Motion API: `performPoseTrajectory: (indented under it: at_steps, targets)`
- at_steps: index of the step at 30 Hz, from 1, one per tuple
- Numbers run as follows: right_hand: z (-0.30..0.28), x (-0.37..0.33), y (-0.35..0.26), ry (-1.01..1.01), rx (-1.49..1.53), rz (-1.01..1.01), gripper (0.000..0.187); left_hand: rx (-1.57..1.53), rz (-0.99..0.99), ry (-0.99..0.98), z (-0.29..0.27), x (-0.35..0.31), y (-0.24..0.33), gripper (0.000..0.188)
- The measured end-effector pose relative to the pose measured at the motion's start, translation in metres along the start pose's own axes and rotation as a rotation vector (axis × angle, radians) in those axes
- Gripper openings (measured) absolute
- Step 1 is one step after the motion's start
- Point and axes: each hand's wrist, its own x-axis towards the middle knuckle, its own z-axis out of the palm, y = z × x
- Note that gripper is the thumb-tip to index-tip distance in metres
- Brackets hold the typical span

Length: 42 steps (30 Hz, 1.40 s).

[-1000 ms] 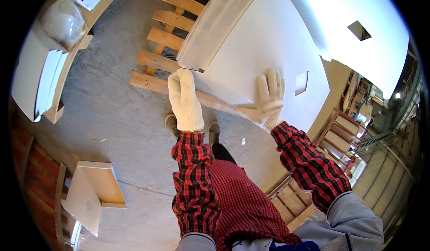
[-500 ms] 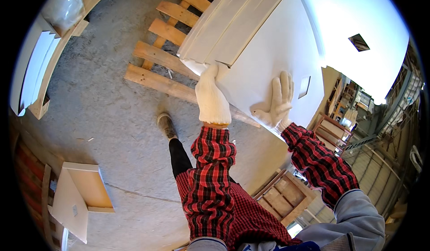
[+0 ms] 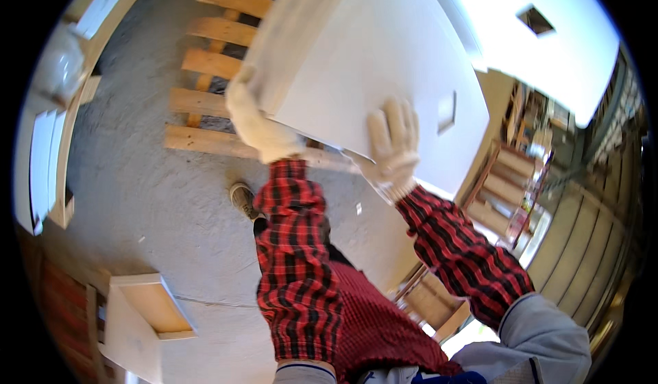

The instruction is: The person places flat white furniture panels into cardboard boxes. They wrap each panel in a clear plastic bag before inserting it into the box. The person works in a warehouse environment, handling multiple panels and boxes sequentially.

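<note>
A large white panel [image 3: 343, 68] with a small rectangular cut-out lies in front of me, its left side showing several thick white edges blurred by motion. My left hand [image 3: 255, 118], in a cream knit glove, is closed round the near left corner, fingers up along the side. My right hand [image 3: 393, 140], gloved alike, lies flat on the panel's face near the front edge, left of the cut-out, fingers stretched out. Below the panel's left side, a slatted wooden pallet [image 3: 205, 101] shows.
Another bright white panel [image 3: 548, 55] with a square hole stands at the far right. To the left is a wooden-edged bench [image 3: 96, 75] with white pieces and a plastic-wrapped bundle [image 3: 60, 65]. An open white box-like piece [image 3: 137, 315] sits on the floor at lower left. Wooden racks [image 3: 500, 185] stand at right.
My left hand has shifted left, from the front edge to round the corner. The right hand, still flat, has moved left and slightly down in view; the view itself has also shifted.
</note>
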Motion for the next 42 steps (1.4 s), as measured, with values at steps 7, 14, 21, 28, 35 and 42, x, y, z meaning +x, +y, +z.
performPoseTrajectory:
  at_steps: [7, 14, 21, 28, 35, 42]
  targets:
    - [0.018, -0.032, 0.029, -0.225, -0.075, 0.073, 0.049, 0.294, 0.675, -0.043, -0.028, 0.031, 0.038, 0.046]
    - [0.021, -0.042, 0.035, 0.111, 0.565, 0.258, 0.045, 0.747, 0.532, -1.029, 0.091, -0.196, 0.14, 0.049]
    - [-0.021, -0.154, 0.042, 0.336, 1.335, 0.58, 0.041, 1.548, 1.342, -1.713, 0.185, -0.315, 0.063, 0.101]
    - [0.005, -0.356, 0.055, 0.817, 1.658, 1.699, 0.049, 1.279, 1.777, -1.611, 0.186, -0.318, 0.027, 0.106]
    - [-0.032, -0.354, 0.196, 1.259, 2.241, 1.909, 0.046, 1.229, 1.883, -1.745, 0.203, -0.338, 0.03, 0.114]
    - [-0.04, -0.354, 0.2, 1.202, 2.497, 2.078, 0.043, 1.283, 1.925, -1.83, 0.207, -0.34, 0.032, 0.109]
